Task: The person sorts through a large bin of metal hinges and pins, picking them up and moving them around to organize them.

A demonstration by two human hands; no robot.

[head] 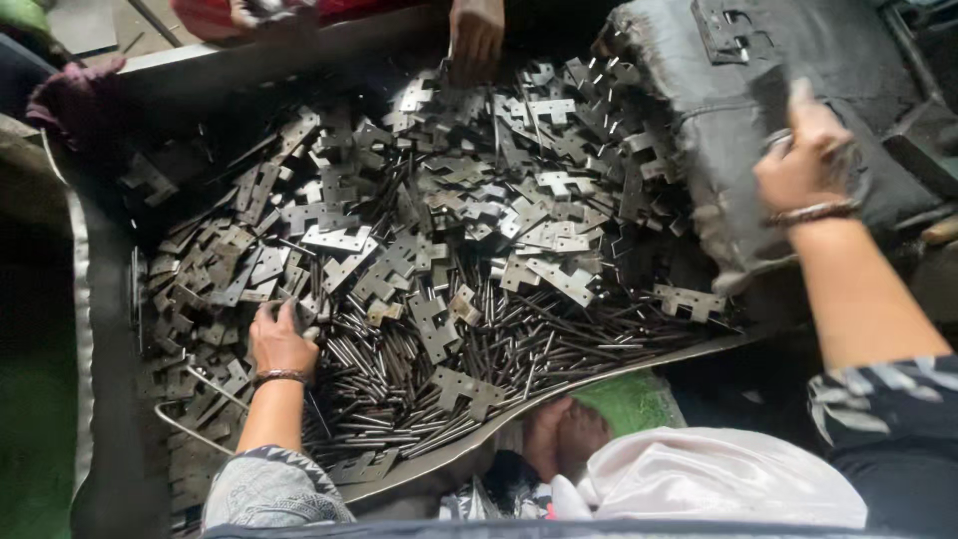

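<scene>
A big heap of flat metal hinge plates (439,210) and thin steel pins (499,349) covers a wide metal tray (619,364). My left hand (279,337) rests low on the heap at the left, fingers curled down around a hinge plate and pins. My right hand (803,155) is raised at the right, over a dark grey padded block (718,130); it looks closed on a small metal piece, blurred by motion. Both wrists wear bracelets.
Another person's hand (477,35) reaches into the heap from the far edge. A hinge plate (728,30) lies on top of the padded block. A bent wire handle (200,399) sits at the tray's left. White cloth (709,479) covers my lap below.
</scene>
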